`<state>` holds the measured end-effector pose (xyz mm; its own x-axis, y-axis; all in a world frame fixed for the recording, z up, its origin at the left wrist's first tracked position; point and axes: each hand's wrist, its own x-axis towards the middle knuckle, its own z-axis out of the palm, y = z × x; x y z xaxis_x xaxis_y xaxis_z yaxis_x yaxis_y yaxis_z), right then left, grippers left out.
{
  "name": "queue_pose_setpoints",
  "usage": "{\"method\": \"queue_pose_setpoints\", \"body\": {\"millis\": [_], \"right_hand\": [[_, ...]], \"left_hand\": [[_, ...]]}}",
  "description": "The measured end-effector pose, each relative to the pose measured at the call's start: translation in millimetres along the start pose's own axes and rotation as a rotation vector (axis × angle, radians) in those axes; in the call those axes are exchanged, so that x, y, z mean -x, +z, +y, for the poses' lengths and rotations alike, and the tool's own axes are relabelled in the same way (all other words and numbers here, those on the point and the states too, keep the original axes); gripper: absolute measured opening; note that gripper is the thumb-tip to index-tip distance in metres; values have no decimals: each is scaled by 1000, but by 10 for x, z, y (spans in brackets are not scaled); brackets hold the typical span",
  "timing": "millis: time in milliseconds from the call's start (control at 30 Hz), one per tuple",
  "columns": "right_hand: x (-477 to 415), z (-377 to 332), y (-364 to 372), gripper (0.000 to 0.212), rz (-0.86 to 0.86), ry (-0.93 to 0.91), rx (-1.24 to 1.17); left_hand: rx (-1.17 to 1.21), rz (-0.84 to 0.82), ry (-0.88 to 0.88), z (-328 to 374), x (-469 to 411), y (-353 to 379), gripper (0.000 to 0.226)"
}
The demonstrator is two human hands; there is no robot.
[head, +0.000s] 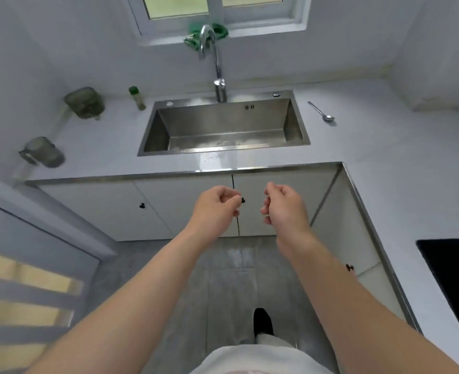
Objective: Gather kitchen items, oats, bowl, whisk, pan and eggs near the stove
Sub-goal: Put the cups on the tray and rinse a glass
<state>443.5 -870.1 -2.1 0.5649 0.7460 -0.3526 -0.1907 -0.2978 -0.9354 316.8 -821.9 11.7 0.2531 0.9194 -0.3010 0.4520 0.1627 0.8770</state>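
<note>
Both bare arms reach forward at the centre of the frame. The left hand and right hand hang side by side, near each other but apart, in front of the white cabinet doors with small black knobs. Each hand has its fingers loosely curled inward and grips nothing. The flat black stove top shows only as a dark corner at the right edge, set into the pale grey L-shaped counter. In the upper centre, the rectangular stainless steel sink sits in that counter, with a curved chrome tap standing behind it. A metal spoon lies on the counter to the sink's right, well apart from the stove top. Left of the sink stands a slim green-capped bottle. Further left are two dull green lidded containers (their contents cannot be made out). A crumpled green cloth rests on the sill below the white-framed window. A black shoe stands on the grey tiled floor at lower centre.
</note>
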Motion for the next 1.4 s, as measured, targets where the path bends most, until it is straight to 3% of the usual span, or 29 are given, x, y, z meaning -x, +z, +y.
{"method": "queue_pose_setpoints", "body": {"millis": [433,733,933,1200,1300,1400], "right_hand": [[-1089,-587,2140,25,-384,19,156],[-1346,-726,4009,19,-408,28,197],[-1485,-878,4973,19,-364,68,201],[-1669,-905,5769,21,-349,62,305],[-1723,-934,5994,24,-384,47,325],[-1774,-927,6069,24,-375,56,322]], "left_hand": [[118,375,-127,-247,-1377,-1662,9],[99,450,-133,-880,-2430,-3397,11],[-349,448,-137,-1221,-3102,-4622,30],[-912,296,-193,-1665,-4019,-5560,68],[-998,254,-306,-1840,-4257,-5788,75],[-926,211,-451,-2018,-4402,-5933,86]]}}
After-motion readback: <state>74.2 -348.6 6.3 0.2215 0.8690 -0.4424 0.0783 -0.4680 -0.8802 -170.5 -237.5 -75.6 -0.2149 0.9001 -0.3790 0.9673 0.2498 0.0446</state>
